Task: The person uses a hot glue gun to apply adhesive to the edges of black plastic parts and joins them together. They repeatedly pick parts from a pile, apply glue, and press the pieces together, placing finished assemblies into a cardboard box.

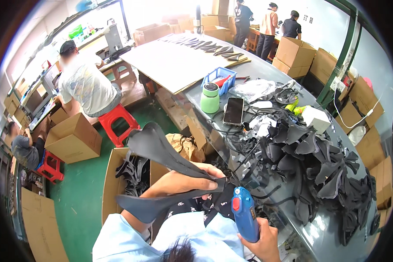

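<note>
The left hand (183, 181) grasps a forked black piece (155, 146) by its narrow end, out past the left edge of the tabletop (325, 238). The right hand (266, 240) is wrapped around a blue tool (246, 216), its nose just beside that end. Left of the tabletop, an open cardboard box (110, 192) holds similar black pieces (133, 177). Near the tabletop's left edge, a blue basket (228, 86) contains something red (222, 81); loose black parts (321, 161) heap toward the right edge.

A green bottle (210, 101) and a phone (234, 111) sit near a blue basket (229, 84) (red item (223, 81) inside).
</note>
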`<state>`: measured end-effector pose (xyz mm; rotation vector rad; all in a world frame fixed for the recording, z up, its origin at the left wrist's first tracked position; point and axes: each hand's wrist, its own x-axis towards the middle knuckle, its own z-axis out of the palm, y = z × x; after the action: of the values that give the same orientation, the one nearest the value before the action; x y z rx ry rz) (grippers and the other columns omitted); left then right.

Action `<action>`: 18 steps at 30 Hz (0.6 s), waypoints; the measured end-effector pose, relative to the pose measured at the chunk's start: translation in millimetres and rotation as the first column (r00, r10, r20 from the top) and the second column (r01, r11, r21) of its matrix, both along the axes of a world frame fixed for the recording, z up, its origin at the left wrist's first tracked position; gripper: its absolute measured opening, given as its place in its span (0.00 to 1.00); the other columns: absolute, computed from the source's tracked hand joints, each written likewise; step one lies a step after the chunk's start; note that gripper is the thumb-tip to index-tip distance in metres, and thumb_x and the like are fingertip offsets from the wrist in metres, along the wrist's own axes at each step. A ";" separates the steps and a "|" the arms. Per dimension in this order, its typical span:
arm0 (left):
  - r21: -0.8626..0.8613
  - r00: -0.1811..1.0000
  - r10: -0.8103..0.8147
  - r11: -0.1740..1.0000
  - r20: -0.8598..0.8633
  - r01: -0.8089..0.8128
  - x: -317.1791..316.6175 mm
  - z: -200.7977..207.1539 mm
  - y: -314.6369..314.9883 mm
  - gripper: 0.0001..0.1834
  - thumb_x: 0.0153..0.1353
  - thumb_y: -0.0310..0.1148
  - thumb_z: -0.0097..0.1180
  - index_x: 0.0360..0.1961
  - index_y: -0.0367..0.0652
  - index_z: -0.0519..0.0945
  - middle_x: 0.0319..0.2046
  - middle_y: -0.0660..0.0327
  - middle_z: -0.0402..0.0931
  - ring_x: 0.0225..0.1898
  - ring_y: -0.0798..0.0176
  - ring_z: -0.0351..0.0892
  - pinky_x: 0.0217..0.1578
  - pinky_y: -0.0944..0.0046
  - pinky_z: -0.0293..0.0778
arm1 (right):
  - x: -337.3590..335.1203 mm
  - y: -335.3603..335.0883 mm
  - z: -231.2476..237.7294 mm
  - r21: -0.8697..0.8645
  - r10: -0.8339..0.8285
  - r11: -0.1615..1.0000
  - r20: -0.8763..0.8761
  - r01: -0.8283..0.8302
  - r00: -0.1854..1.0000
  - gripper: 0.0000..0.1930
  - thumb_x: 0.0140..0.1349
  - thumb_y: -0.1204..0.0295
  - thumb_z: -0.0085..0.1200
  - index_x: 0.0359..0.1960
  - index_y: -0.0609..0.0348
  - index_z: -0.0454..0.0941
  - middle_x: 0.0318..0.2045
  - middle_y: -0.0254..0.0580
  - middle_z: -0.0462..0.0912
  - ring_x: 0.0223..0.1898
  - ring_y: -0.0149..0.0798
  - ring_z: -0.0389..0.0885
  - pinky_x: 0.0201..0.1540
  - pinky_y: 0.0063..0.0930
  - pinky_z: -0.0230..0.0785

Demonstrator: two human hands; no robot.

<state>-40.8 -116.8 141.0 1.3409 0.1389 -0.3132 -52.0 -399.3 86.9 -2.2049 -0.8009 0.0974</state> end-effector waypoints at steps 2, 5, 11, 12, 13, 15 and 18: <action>0.076 1.000 0.004 0.997 -0.019 -0.003 -3.1 7.7 3.2 0.15 0.49 0.27 0.59 0.41 0.37 0.78 0.29 0.63 0.77 0.24 0.73 0.73 0.25 0.75 0.69 | 3.7 0.5 -5.2 -0.008 0.050 0.999 0.039 -0.050 0.998 0.27 0.40 0.71 0.65 0.43 0.61 0.68 0.24 0.52 0.77 0.26 0.52 0.78 0.29 0.37 0.70; 0.150 0.999 -0.021 0.988 -0.036 0.027 -2.6 11.7 5.4 0.16 0.49 0.28 0.60 0.41 0.36 0.78 0.29 0.63 0.77 0.24 0.73 0.73 0.24 0.75 0.69 | 6.7 1.7 -6.7 -0.013 0.096 0.995 0.077 -0.095 0.992 0.26 0.40 0.72 0.64 0.43 0.62 0.68 0.24 0.52 0.77 0.26 0.53 0.78 0.29 0.38 0.70; 0.309 0.986 -0.147 0.937 -0.077 0.163 7.0 17.5 3.9 0.15 0.51 0.31 0.58 0.41 0.37 0.78 0.26 0.65 0.76 0.24 0.75 0.72 0.25 0.74 0.68 | 10.1 -0.4 -9.1 -0.088 0.144 0.987 0.096 -0.136 0.985 0.28 0.38 0.71 0.67 0.42 0.62 0.67 0.23 0.50 0.77 0.24 0.50 0.78 0.27 0.36 0.70; 0.318 0.984 -0.149 0.932 -0.094 0.171 8.5 18.8 2.3 0.16 0.50 0.30 0.58 0.42 0.37 0.78 0.27 0.64 0.76 0.24 0.75 0.72 0.25 0.74 0.68 | 14.1 -1.0 -9.4 -0.109 0.177 0.980 0.112 -0.165 0.978 0.29 0.37 0.70 0.68 0.42 0.64 0.66 0.21 0.48 0.76 0.22 0.47 0.78 0.26 0.34 0.70; 0.327 0.983 -0.151 0.928 -0.108 0.179 10.4 19.6 0.6 0.17 0.49 0.29 0.59 0.43 0.37 0.78 0.28 0.63 0.77 0.23 0.75 0.73 0.25 0.74 0.69 | 16.4 -1.4 -9.8 -0.131 0.209 0.972 0.129 -0.192 0.969 0.31 0.36 0.70 0.70 0.41 0.65 0.66 0.20 0.46 0.76 0.21 0.44 0.78 0.25 0.32 0.70; 0.411 0.962 -0.270 0.874 -0.038 0.261 17.1 12.5 0.0 0.18 0.49 0.29 0.58 0.43 0.37 0.78 0.30 0.62 0.78 0.25 0.74 0.74 0.26 0.73 0.69 | 15.3 -0.2 -13.5 -0.082 0.191 0.980 0.142 -0.180 0.971 0.30 0.34 0.70 0.69 0.40 0.65 0.67 0.19 0.46 0.75 0.19 0.47 0.76 0.23 0.34 0.67; 0.481 0.929 -0.353 0.837 0.111 0.261 22.8 -7.7 0.3 0.19 0.50 0.31 0.58 0.44 0.37 0.77 0.34 0.58 0.79 0.29 0.69 0.78 0.30 0.70 0.72 | 14.7 1.6 -12.5 -0.053 0.187 0.982 0.152 -0.181 0.970 0.30 0.34 0.69 0.69 0.40 0.65 0.67 0.18 0.46 0.75 0.18 0.48 0.76 0.23 0.35 0.67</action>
<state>-18.0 -116.5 133.2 1.8654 -0.1877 -0.4363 -37.3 -397.7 74.4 -2.1899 -1.0996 0.0307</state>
